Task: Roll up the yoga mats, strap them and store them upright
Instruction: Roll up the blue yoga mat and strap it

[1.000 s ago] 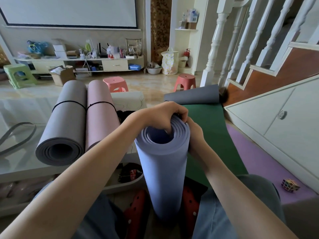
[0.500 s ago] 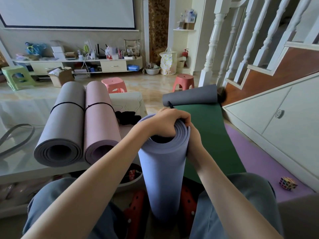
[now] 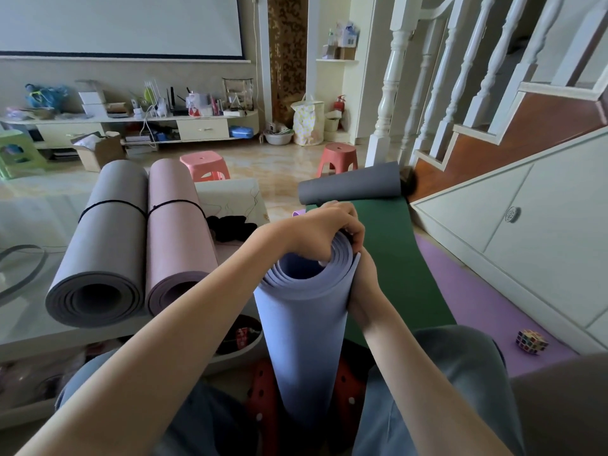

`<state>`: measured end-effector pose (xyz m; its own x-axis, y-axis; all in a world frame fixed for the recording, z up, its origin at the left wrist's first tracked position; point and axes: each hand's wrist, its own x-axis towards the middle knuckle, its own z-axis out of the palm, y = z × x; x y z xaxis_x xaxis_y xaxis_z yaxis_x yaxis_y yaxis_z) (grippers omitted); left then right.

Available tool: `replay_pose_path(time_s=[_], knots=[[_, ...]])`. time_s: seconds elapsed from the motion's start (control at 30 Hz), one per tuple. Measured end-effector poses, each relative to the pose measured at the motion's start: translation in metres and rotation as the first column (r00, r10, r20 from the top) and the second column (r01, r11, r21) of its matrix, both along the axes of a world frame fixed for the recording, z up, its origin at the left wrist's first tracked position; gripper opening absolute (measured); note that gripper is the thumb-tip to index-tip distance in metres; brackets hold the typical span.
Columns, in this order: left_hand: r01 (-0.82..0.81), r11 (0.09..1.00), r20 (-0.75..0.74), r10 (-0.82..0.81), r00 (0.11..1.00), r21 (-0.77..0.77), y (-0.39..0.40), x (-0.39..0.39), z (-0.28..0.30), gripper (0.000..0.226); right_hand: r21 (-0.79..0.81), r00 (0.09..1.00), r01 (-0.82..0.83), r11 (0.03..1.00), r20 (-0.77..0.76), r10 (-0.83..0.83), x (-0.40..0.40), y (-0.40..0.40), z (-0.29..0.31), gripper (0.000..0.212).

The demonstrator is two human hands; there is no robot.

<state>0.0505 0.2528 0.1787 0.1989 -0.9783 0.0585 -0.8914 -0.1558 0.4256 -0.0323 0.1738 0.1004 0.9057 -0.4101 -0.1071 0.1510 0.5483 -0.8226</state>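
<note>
1. Done: two rolled mats, the grey mat (image 3: 98, 245) and the pink mat (image 3: 177, 235), lie side by side and touching on the tabletop (image 3: 29, 334) at left of frame. Each carries a dark strap around its middle. Neither stands upright yet.
2. In hand: the blue mat (image 3: 306, 327) stands on end at lower centre, between your knees, rolled but with no strap visible.
3. Grip state: your left hand (image 3: 316, 232) is clamped over the blue mat's top rim, fingers curled into the coil. Your right hand (image 3: 363, 284) presses against the roll's outer right side; its fingers are hidden, so closure cannot be told.
4. Remaining: the green mat (image 3: 388, 258) lies mostly unrolled on the floor at centre right, and a purple mat (image 3: 477, 301) lies flat beside it.
5. Judgement: roughly half complete.
</note>
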Motion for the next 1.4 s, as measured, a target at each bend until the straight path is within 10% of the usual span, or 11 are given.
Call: replay_pose_path(time_s=[0.17,0.4,0.57,0.9,1.1,1.27,1.4], knots=[[-0.032,0.999,0.056,0.032,0.998,-0.007,0.008,0.005,0.002,0.042,-0.075,0.99,0.086,0.994,-0.106,-0.093,0.014,0.0,-0.006,0.037],[-0.211,0.977,-0.339,0.193,0.921,-0.017,0.029,0.028,0.006,0.054,-0.374,0.929,0.205,0.904,-0.216,-0.3,0.024,-0.008,-0.01,0.021],[-0.278,0.954,-0.073,0.271,0.96,-0.11,0.033,0.035,0.005,0.048,-0.259,0.942,0.316,0.913,-0.03,-0.335,0.015,-0.02,0.003,0.037],[-0.414,0.844,0.307,0.516,0.8,-0.34,0.057,0.032,0.012,0.023,0.097,0.984,0.009,0.995,0.178,-0.026,0.003,-0.032,0.063,0.025],[-0.634,0.691,0.224,0.717,0.66,-0.346,0.056,0.025,0.012,0.055,-0.381,0.982,0.086,0.921,-0.123,-0.143,0.013,-0.016,0.069,0.011],[-0.696,0.569,0.182,0.814,0.551,-0.439,0.056,0.02,0.019,0.014,-0.504,0.923,0.175,0.846,-0.216,-0.319,0.018,-0.02,0.064,0.017],[-0.789,0.465,-0.175,0.807,0.565,-0.402,0.068,0.03,0.019,0.019,-0.602,0.844,-0.028,0.798,-0.442,-0.304,0.019,-0.023,0.067,0.014]])
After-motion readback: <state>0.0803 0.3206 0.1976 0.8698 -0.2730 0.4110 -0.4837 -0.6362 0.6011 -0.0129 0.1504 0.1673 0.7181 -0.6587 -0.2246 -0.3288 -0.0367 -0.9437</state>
